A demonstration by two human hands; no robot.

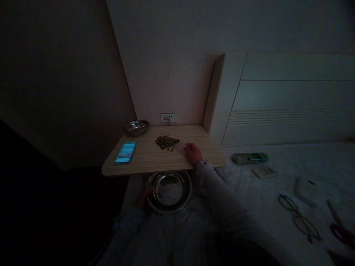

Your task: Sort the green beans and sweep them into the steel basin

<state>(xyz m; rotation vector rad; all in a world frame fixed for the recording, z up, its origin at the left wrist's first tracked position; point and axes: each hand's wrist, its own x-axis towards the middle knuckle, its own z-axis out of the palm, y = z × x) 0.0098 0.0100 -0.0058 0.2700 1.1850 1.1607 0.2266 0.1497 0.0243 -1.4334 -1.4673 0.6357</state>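
Observation:
The room is dim. On a small light wooden table (144, 162) lies a pile of small dark grains or seeds (167, 142). My right hand (193, 153) rests on the tabletop just right of the pile, fingers curled and pointing toward it. Whether it pinches anything is too dark to tell. Below the table's front edge, my left hand (142, 197) grips the left rim of a round metal plate (169, 191). A few of the same dark bits lie in the plate.
A metal bowl (137, 127) stands at the table's back left, a lit phone (125, 152) lies at its left. A wall socket (168, 118) is behind. On the bed to the right lie a green case (249, 158), glasses (299, 218) and scissors (342, 231).

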